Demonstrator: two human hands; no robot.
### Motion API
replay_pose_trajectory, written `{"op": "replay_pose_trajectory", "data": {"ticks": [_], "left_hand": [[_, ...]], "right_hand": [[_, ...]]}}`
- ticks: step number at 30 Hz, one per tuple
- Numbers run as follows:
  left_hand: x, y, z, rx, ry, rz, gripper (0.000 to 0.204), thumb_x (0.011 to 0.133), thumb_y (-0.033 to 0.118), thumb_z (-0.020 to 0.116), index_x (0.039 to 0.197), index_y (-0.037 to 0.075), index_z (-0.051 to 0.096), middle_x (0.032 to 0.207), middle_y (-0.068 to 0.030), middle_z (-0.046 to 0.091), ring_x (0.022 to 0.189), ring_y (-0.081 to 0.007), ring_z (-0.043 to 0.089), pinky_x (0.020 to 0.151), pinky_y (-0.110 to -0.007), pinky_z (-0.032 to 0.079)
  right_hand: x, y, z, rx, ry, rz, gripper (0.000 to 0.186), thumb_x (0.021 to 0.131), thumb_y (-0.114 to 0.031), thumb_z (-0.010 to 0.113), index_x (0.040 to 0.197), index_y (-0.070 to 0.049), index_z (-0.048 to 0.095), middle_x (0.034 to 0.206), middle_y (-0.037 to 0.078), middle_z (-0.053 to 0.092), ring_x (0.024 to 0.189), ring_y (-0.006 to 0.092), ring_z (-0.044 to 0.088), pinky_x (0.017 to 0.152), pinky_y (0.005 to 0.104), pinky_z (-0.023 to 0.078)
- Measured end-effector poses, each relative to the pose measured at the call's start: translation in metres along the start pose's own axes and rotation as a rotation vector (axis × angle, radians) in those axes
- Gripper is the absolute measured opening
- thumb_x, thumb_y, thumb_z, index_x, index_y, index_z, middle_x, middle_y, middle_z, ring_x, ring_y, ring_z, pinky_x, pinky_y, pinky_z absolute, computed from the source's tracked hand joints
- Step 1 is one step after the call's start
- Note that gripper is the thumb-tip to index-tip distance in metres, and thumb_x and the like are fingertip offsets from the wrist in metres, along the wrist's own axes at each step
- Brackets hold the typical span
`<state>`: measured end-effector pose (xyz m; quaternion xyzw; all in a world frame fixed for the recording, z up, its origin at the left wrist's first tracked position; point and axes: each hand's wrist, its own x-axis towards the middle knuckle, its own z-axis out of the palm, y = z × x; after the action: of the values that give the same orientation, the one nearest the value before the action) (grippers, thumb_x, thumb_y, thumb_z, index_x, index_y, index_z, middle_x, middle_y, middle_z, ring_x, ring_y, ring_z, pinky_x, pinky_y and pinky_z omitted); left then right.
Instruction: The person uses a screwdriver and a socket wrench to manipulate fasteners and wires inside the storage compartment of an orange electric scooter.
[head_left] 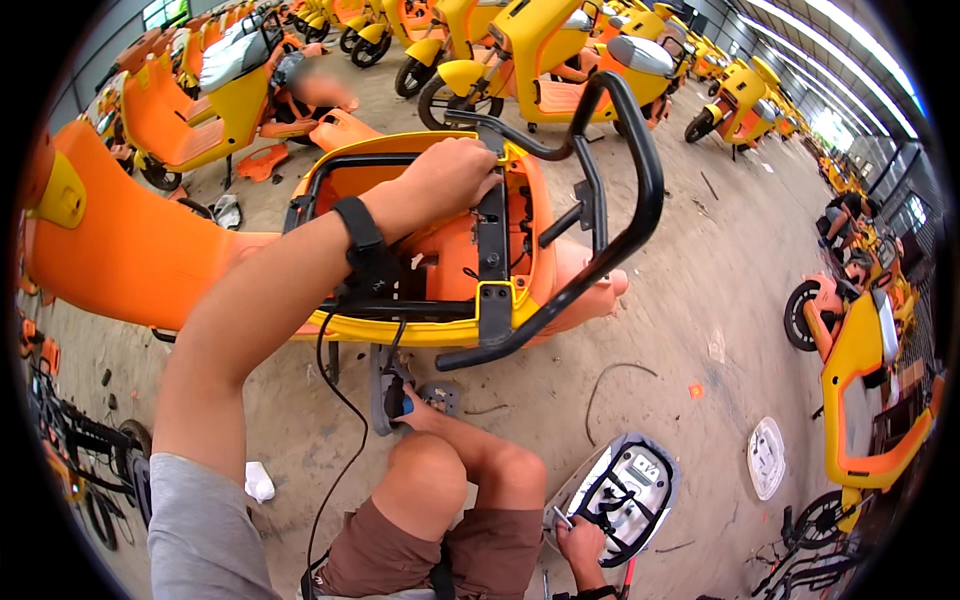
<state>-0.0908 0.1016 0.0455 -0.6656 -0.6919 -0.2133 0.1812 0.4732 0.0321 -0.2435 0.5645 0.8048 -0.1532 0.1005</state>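
Observation:
An orange and yellow scooter body (365, 333) stands before me with its seat compartment uncovered. My left hand (450, 178) reaches across it, fingers curled down at the black metal crossbar (492, 235); whatever is between the fingers is hidden. A bent black tube rack (648, 170) rises at the scooter's right end, beside that hand. Low on the right, my right hand (582, 545) is closed around a silver metal tool (562, 517), of which only a short end shows. Close by it, a grey scooter seat (655, 465) lies with its white underside and black frame up.
A white oval panel (767, 458) lies on the floor to the right. More scooters (530, 50) stand in rows behind, and another scooter (865, 460) stands at right. A black cable (345, 465) hangs beside my knees. A bicycle (100, 450) is at left.

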Motion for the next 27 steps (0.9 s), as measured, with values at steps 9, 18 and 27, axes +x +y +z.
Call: {"op": "replay_pose_trajectory", "data": {"ticks": [9,18,27], "left_hand": [[0.000,-0.006,-0.001,-0.193,0.008,0.069,0.021,0.084,0.015,0.071,0.097,-0.002,0.072,0.091,-0.0192,0.068,0.089,-0.0372,0.064,0.082,-0.043,0.051],[0.009,0.001,-0.003,-0.238,-0.008,-0.191,0.021,0.084,0.016,0.074,0.089,-0.004,0.072,0.080,-0.0210,0.069,0.077,-0.0393,0.066,0.072,-0.043,0.052],[0.005,-0.008,-0.012,-0.188,-0.039,0.053,0.020,0.083,0.015,0.074,0.095,-0.001,0.070,0.087,-0.0165,0.068,0.086,-0.0371,0.064,0.078,-0.042,0.051]], "right_hand": [[0.002,0.017,0.012,0.027,0.056,0.036,0.035,0.079,-0.041,0.068,0.097,-0.012,0.078,0.078,0.020,0.071,0.076,0.0400,0.069,0.073,0.0493,0.055],[-0.005,0.025,0.019,0.066,0.072,0.053,0.032,0.080,-0.041,0.068,0.095,-0.014,0.078,0.078,0.019,0.072,0.076,0.0405,0.069,0.074,0.0500,0.055],[-0.006,0.024,0.014,0.114,0.064,0.057,0.033,0.081,-0.036,0.065,0.092,-0.008,0.077,0.079,0.021,0.070,0.077,0.0413,0.068,0.073,0.0506,0.054]]}}
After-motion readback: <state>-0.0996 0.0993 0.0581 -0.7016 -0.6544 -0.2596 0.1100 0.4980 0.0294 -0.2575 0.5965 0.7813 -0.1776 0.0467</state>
